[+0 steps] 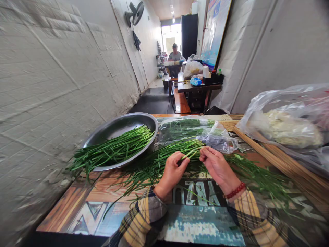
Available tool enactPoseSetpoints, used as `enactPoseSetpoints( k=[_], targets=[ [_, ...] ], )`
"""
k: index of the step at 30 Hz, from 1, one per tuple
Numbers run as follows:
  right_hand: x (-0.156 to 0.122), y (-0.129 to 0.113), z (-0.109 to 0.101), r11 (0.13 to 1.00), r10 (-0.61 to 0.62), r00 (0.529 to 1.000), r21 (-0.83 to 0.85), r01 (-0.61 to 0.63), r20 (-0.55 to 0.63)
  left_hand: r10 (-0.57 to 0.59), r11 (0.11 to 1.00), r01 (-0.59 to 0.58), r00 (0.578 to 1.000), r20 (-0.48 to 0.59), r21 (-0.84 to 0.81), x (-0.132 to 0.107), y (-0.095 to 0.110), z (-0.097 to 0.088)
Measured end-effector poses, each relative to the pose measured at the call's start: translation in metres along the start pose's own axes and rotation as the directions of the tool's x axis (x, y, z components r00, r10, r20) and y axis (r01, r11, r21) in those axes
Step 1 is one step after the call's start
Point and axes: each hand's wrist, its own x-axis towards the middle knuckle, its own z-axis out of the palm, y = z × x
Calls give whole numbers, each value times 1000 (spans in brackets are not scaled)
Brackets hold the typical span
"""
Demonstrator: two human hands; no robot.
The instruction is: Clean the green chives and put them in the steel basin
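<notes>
Head view: left hand (pixel 171 171) and right hand (pixel 217 166) both closed in a pinch on chives (pixel 189 155), over the loose pile (pixel 151 166) on the bench (pixel 102 192). Probably best to grip near the ends, stalks parallel.

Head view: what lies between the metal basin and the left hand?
Loose chives fill the stretch from the metal basin to the left hand, shown in the head view.
</notes>
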Motion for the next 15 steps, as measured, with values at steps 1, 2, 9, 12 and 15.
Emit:
enactPoseSetpoints(
  k=[1,2,9,12,15],
  targets=[
    [1,-3,-3,998,-43,999,-43,43,-6,-20,1000,21,1000,2,-14,0,1,-1],
    [2,-7,-6,991,-83,997,-102,83,2,-38,999,38,999,4,-27,1,1,-1],
    [2,-8,-14,792,-224,968,-558,248,112,-89,993,91,996,27,-81,0,6,-3],
    [1,-4,-11,787,-185,971,-570,237,149,-105,991,108,994,42,-83,0,6,-2],
    [-1,-2,-8,764,-168,968,-596,247,185,-109,989,113,993,53,-96,-1,5,-1]
  ],
)
